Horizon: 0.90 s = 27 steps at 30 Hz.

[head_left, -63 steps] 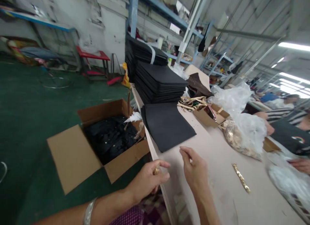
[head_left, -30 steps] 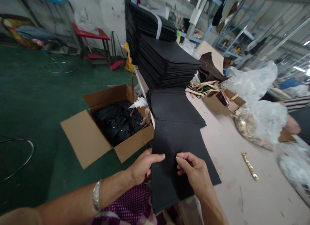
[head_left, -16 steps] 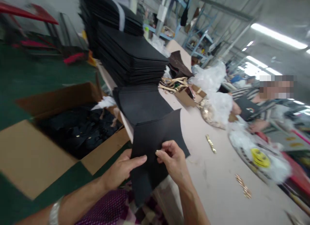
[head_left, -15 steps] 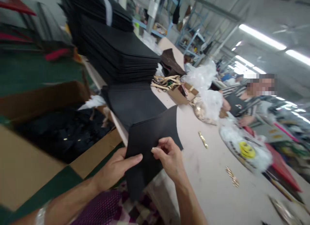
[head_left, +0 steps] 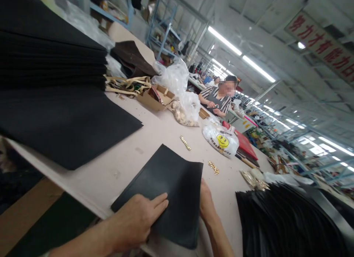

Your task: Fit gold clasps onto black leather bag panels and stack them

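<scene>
A black leather sheet [head_left: 168,187] lies flat on the pale table [head_left: 129,153] near its front edge. My left hand [head_left: 136,220] rests on the sheet's near left part, fingers stretched flat. My right hand [head_left: 206,205] reaches under the sheet's right edge; its fingers are hidden beneath the leather. A single black sheet [head_left: 63,124] lies to the left, in front of a tall stack of black sheets [head_left: 49,54].
Another pile of black pieces [head_left: 287,223] sits at the right. Gold chain bits [head_left: 185,142] lie on the table. Plastic bags [head_left: 221,139], a small cardboard box [head_left: 155,98] and tan strips [head_left: 127,85] stand farther back. A person in a striped top [head_left: 215,100] works beyond.
The view has swung right. The black sheet, held up between both hands before, now lies flat on the table with my left hand on top and my right hand under its edge.
</scene>
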{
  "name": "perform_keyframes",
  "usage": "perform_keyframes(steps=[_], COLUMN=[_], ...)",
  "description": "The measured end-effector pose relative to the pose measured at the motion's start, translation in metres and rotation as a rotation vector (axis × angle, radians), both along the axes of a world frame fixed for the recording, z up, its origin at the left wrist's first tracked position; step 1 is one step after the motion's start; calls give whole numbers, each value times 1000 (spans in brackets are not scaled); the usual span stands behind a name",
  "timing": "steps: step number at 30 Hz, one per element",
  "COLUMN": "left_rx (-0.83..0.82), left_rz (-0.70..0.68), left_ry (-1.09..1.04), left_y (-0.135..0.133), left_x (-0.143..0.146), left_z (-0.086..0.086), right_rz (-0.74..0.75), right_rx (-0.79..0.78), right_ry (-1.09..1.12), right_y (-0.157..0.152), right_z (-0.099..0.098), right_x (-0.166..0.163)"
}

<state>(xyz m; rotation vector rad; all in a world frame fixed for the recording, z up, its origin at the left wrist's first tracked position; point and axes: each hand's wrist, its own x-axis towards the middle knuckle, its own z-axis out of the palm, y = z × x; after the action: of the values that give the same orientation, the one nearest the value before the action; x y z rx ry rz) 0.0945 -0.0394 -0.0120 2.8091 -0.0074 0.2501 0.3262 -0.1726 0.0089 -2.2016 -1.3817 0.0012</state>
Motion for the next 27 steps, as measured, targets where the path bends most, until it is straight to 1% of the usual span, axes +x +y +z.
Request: perform_keyframes(steps=[3,5,8,11,17,22,25,27], left_rx=[-33,-81,-134,-158,-150,-76,-32,-7], left_rz=[20,23,22,24,28,22,11,-7], left_ry=[-9,-45,-76,-93,-130,-184,-224,-256], left_y=[-4,-2,2,2,0,-1,-3,-3], left_x=[0,-2,-3,-2,-2,-2,-1,-1], left_z=[-13,-16,-17,-19,-21,-21,-20,-20], right_rz=[-231,-328,-371,-374,-444,-542,-533,-465], right_rx=[-131,-163,-253,-359,-510,-526,-493,-474], right_ry=[-235,-299,-359,-383,-368,-309,-227,-145], right_y=[-27,-39,-43,-34,-9,-2,-3,-2], right_z=[-5,-6,-7,-7,1,10,15,16], right_x=[50,82,117,136,148,147,135,114])
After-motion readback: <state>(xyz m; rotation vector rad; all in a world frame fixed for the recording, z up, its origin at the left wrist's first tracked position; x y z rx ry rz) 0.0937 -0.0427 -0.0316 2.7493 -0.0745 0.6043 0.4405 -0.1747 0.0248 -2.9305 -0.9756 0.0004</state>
